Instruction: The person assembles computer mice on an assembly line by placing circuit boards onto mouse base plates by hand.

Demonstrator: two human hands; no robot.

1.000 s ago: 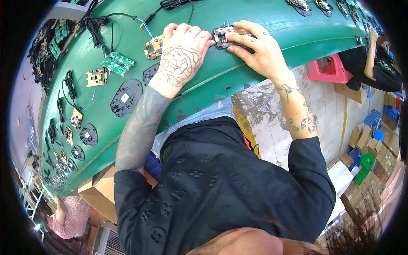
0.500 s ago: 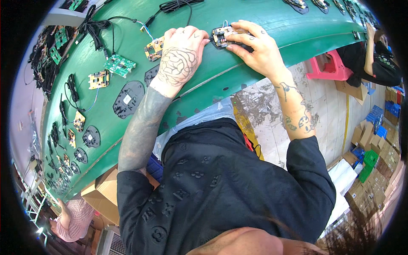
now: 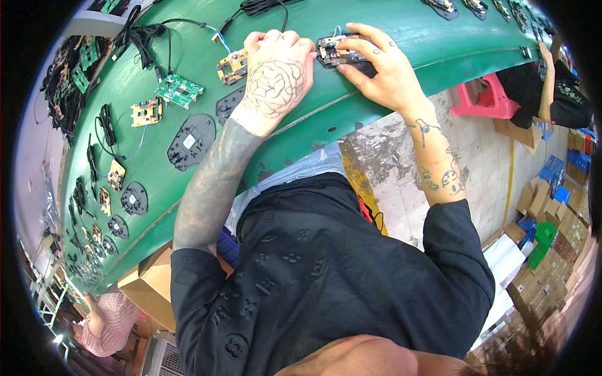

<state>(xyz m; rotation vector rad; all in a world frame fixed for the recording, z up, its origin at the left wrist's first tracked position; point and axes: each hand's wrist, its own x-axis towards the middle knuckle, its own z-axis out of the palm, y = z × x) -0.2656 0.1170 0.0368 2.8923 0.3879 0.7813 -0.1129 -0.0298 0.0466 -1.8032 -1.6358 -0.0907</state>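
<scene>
Green conveyor belt (image 3: 401, 31) runs 8 to 1 o'clock; cardboard boxes (image 3: 545, 213) at 4. Black plates w/ boards (image 3: 191, 131) at 10. L hand (image 3: 276, 78) fisted beside orange board (image 3: 232, 66); R hand (image 3: 376, 72) fingers press black part (image 3: 335, 51), 12 o'clock.

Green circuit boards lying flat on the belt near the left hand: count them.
1: the green circuit board lies left of the left hand on the green belt. More green boards sit heaped at the belt's far-left edge, uncountable.

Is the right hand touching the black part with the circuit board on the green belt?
Touching. The head view shows the right hand with fingers laid across the black part on the green belt, no gap between them.
</scene>
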